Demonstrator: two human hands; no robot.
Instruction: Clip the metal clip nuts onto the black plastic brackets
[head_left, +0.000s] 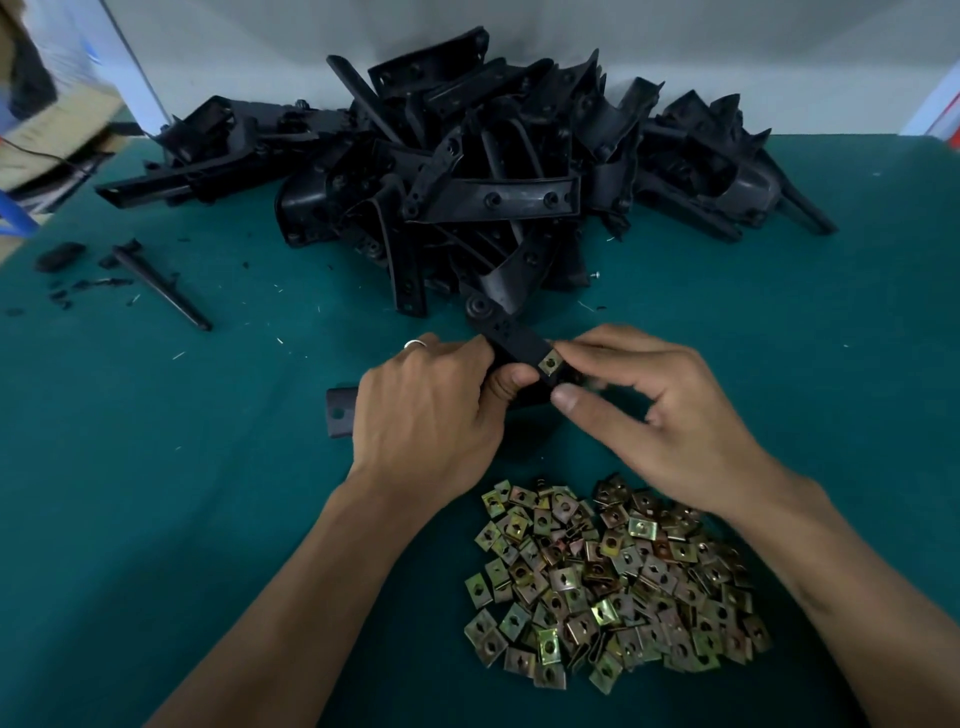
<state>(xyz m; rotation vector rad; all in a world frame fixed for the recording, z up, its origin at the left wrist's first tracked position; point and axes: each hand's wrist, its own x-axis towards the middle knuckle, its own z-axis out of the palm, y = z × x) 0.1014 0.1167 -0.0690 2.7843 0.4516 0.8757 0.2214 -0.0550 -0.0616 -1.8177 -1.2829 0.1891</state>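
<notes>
**What you can't see**

Your left hand (431, 410) covers the middle of the bracket (511, 345), so only its two ends show: one past your knuckles to the left, one rising toward the pile (467, 171). The nut (550, 363) sits at the bracket's tip, and your right hand (660, 410) hides its right edge. Whether it is fully seated cannot be told. Just right of the nut, under your right fingers, the view blurs into a dark smear. Behind the grip, the brackets in the pile overlap so that lower ones are buried. Far left of the grip, a box (47, 130) is blurred and cut by the edge. Both forearms run out at the bottom.
</notes>
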